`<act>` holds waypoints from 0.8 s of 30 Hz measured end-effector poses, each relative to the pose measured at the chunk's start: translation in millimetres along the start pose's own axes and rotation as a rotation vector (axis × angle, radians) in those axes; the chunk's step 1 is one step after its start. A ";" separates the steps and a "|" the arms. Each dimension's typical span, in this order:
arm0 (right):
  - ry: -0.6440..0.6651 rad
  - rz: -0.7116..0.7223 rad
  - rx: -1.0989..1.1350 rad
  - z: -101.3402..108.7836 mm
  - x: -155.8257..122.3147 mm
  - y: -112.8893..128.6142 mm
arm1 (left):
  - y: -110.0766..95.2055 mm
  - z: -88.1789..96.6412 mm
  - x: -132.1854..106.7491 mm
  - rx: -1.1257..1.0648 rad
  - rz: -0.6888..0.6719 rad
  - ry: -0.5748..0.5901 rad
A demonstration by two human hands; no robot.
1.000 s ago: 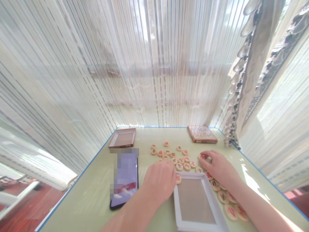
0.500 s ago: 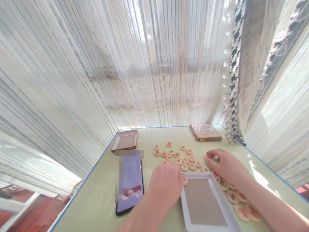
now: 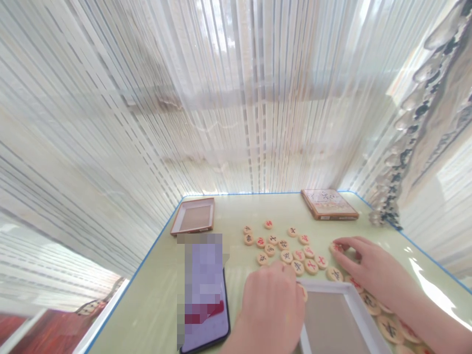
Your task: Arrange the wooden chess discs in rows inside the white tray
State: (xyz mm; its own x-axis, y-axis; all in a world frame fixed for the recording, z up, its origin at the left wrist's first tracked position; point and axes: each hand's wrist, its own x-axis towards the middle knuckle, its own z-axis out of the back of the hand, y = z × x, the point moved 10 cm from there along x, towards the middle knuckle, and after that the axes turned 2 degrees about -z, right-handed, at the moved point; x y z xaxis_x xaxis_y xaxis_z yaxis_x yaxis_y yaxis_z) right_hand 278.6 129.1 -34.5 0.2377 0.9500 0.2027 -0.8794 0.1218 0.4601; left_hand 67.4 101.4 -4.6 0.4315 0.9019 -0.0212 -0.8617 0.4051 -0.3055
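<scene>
My left hand (image 3: 275,302) is curled, knuckles up, at the near left corner of a shallow white-rimmed tray (image 3: 354,292). A round wooden Chinese chess piece (image 3: 303,293) pokes out at its right side, gripped by fingers that are mostly hidden. On the right, my right hand (image 3: 372,263) pinches another chess piece (image 3: 334,247) with red marking between thumb and fingertips, at table level. Several loose pieces (image 3: 286,256), some marked red and some black, lie face up between and beyond the hands. More pieces (image 3: 389,328) lie along the tray's right side, partly under my right forearm.
A phone (image 3: 206,314) lies at the left, its screen blurred out. Farther back are a shallow box part (image 3: 195,216) on the left and a printed box (image 3: 329,203) on the right. String curtains (image 3: 236,123) hang behind the blue-edged table (image 3: 228,209).
The view has shifted, so the table things appear farther right and lower. Both hands keep their grips and stay near the same pieces.
</scene>
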 end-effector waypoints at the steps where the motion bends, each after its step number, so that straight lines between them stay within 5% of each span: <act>1: -0.009 -0.003 0.009 1.5 -1.2 0.6 | 0.3 1.4 0.2 -0.006 -0.007 -0.015; 9: -0.143 0.074 0.098 18.6 -17.4 18.8 | 7.8 14.5 1.4 0.019 -0.003 -0.118; 15: -0.053 0.038 0.138 8.7 -17.1 25.7 | 4.5 15.9 1.4 0.047 -0.049 -0.134; 24: -0.009 0.205 0.121 22.6 -18.6 51.5 | -1.8 18.3 2.2 0.099 -0.096 -0.141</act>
State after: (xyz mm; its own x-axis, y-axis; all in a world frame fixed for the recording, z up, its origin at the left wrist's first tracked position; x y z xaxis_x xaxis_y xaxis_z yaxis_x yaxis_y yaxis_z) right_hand 238.2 111.2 4.9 0.0635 0.9487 0.3098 -0.8541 -0.1089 0.5085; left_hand 65.1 105.4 13.3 0.4770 0.8678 0.1395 -0.8435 0.4966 -0.2050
